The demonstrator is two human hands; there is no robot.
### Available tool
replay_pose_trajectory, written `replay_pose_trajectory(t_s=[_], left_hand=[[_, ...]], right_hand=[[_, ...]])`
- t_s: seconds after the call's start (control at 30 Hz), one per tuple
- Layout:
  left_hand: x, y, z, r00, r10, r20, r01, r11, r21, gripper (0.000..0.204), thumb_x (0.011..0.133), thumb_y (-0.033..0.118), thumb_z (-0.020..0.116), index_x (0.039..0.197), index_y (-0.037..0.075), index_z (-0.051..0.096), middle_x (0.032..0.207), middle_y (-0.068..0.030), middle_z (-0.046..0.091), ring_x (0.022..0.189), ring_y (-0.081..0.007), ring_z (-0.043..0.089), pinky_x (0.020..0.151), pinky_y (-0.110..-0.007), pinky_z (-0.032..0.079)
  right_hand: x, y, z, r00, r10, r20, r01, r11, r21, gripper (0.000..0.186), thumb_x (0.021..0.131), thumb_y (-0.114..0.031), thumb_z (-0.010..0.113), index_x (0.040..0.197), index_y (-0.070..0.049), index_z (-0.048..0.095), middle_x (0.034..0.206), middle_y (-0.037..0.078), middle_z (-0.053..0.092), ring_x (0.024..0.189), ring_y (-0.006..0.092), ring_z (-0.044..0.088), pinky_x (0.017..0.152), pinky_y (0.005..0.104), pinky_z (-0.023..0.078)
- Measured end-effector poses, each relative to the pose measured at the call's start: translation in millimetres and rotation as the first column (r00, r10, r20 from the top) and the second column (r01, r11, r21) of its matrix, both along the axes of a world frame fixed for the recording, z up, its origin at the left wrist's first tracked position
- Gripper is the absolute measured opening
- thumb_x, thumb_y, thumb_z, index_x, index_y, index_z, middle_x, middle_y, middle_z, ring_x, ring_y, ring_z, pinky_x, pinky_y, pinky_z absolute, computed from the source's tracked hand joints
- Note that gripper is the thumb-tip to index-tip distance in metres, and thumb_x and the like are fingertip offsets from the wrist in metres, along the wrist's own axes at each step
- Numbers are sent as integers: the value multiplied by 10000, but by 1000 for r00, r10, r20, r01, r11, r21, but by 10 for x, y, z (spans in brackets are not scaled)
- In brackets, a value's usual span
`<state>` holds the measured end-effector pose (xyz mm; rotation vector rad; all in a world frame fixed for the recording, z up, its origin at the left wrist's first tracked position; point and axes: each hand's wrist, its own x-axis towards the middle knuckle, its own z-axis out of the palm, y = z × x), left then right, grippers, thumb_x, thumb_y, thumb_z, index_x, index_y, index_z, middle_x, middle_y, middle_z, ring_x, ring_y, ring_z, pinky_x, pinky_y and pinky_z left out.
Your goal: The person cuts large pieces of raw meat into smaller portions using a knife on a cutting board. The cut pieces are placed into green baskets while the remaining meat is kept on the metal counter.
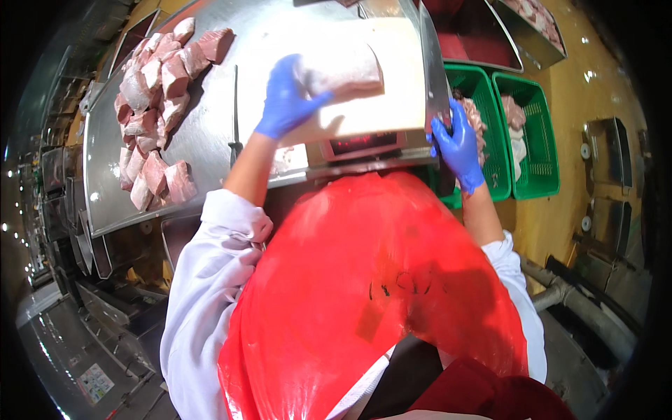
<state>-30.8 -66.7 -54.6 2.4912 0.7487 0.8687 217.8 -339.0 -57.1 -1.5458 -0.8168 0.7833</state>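
A pale slab of raw meat (346, 68) lies on the brightly lit cutting board (402, 105) in front of me. My left hand (288, 101), in a blue glove, cups the slab's left end, with the thumb along its near side. At the board's right edge is my right hand (458, 143), also blue-gloved. Its fingers are curled by the metal edge there, and whatever they hold is hidden. Left of my left hand, a slim, long-bladed tool with a black handle (235, 150) rests on the metal table (210, 147).
Several cut chunks of meat (150, 115) are heaped on the table's left side. A red-lit display (360, 143) sits below the board's near edge. Two green crates (537, 140) with meat pieces stand on the right. Beyond them is a metal bin of meat (535, 21).
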Motion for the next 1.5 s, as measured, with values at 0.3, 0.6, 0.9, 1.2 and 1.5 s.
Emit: replay_pose_trajectory(t_s=[0.3, 0.6, 0.9, 1.2, 1.5], left_hand=[[860, 166, 357, 794, -27, -607, 35, 999, 2, 1193, 552, 593, 862, 1516, 71, 391, 1250, -231, 595, 1153, -409, 606, 974, -528, 505], [428, 778, -122, 957, -152, -246, -40, 772, -634, 778, 670, 372, 896, 1227, -104, 635, 1159, -228, 702, 1083, -280, 674, 962, -355, 522], [344, 528, -6, 995, 39, -97, -93, 740, -666, 519, 662, 296, 784, 1067, -21, 716, 1012, -239, 728, 979, -307, 712, 878, -383, 544], [278, 587, -9, 996, -18, -89, -43, 771, -635, 414, 679, 286, 721, 959, -18, 708, 959, -244, 718, 916, -366, 709, 844, -392, 544], [39, 698, -224, 995, -94, 21, 94, 915, -392, 305, 666, 215, 722, 840, -10, 615, 835, -189, 633, 773, -362, 611, 730, -410, 505]], right_hand=[[-21, -194, -53, 998, -48, -41, 49, 999, 14, 601, 995, -8, 586, 1535, -34, 324, 823, 53, 623, 572, 89, 562, 471, 234, 477], [-208, 120, 308, 990, 13, 142, -12, 1000, -10, 777, 966, 27, 557, 1633, -139, 195, 780, 42, 563, 573, 104, 526, 511, 268, 473], [-826, 1298, 505, 532, 409, 742, 17, 870, -492, 822, 895, -48, 495, 1636, -134, 150, 865, 281, 697, 756, 473, 683, 694, 558, 546], [-869, 955, 813, 425, 667, 612, -48, 691, -721, 823, 900, -17, 467, 1635, -117, 112, 914, 310, 690, 810, 462, 690, 747, 555, 543], [-950, 1140, 520, 394, 716, 576, -30, 636, -771, 811, 917, -17, 436, 1637, -119, 75, 929, 296, 691, 824, 450, 692, 735, 539, 544]])
